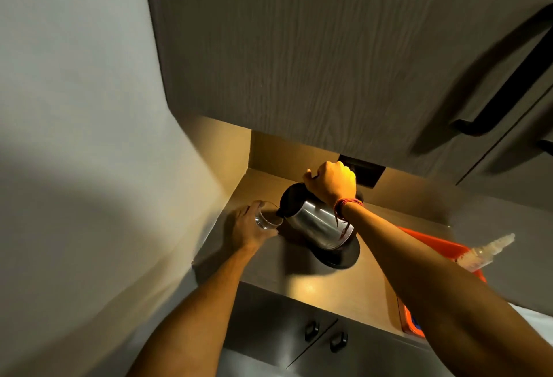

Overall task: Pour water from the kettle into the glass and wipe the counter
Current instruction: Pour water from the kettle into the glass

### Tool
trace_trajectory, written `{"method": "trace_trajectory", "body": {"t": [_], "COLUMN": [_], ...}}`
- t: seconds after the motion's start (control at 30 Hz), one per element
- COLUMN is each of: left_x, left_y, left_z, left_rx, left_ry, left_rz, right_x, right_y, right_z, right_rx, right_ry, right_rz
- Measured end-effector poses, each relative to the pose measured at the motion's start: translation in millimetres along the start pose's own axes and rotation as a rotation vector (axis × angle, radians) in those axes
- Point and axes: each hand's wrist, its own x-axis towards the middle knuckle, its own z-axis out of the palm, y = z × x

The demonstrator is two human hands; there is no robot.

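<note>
The kettle (317, 221) was held tilted over its black base (341, 254), gripped at the handle by the right hand (332, 182), whose fingers were closed firmly around it. Its dark spout was lowered to the rim of the glass (267, 218), which was steadied at the left end of the surface (314, 283) by the left hand (247, 227), the fingers curled around its far side. The pouring step was judged to be under way, although no stream could be made out in the dim, warm light, and the level in the glass could not be told. Several risks were judged from this position. The spout was set close to the rim, so a steeper tilt could send water over the edge and onto the left hand; if the water was hot, a scald could follow. The glass might be nudged sideways by the spout and tipped toward the wall. Drips could also fall onto the base beneath the tilted kettle, where water would be unwelcome near electrical contacts. A plastic bottle (484, 252) was seen lying across an orange tray (434, 242) to the right, well apart from the pouring. No cloth for wiping was seen in view. No brand, label or writing could be read on the kettle, the bottle or the cabinets; any print on the bottle was too blurred to make out.
</note>
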Motion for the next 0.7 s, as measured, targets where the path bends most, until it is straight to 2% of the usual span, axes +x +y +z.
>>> {"method": "trace_trajectory", "body": {"t": [0.2,0.33,0.5,0.7], "left_x": [-12.6,-17.9,-20.9,-22.8], "left_y": [-8.6,-9.7,-8.2,-9.3], "left_z": [-13.2,-16.1,-15.9,-15.8], "left_rx": [0.015,-0.018,0.003,0.018], "left_ry": [-0.051,-0.034,-0.023,-0.034], "left_rz": [0.105,0.095,0.088,0.079], "right_x": [-2.5,-6.3,-16.0,-20.7], "right_y": [-31.1,-44.9,-54.6,-57.3], "right_z": [-0.7,-6.0,-13.4,-9.3], "right_rx": [-0.116,-0.184,-0.134,-0.249], "right_ry": [-0.012,-0.013,0.066,0.093], "right_rz": [-0.181,-0.274,-0.402,-0.526]}}
